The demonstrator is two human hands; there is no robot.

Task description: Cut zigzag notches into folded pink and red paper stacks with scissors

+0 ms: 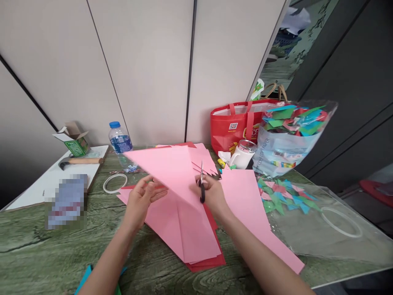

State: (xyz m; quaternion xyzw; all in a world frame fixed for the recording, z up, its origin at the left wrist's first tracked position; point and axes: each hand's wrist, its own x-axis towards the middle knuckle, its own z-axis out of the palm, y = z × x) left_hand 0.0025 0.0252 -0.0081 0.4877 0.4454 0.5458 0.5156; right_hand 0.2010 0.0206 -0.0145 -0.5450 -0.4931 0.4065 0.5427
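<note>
A pink sheet of paper (172, 164) is lifted at a tilt above the table, between my two hands. My right hand (211, 194) is closed on a pair of scissors (202, 190) with black handles, the blades pointing up. Its fingertips also meet the sheet's right edge, but whether they pinch it is hard to see. My left hand (143, 198) is open beside the sheet's lower left edge, fingers stretched out and partly behind it. Beneath both hands lies a stack of pink and red paper (196, 235). Another long pink sheet (245, 200) lies to the right.
At the back stand a water bottle (120, 143), a white mug (242, 155), a red bag (224, 127) and a plastic bag of colored paper pieces (282, 143). Cut scraps (284, 194) lie at right. A tape roll (106, 186), hammer (81, 161) and small box (76, 145) are left.
</note>
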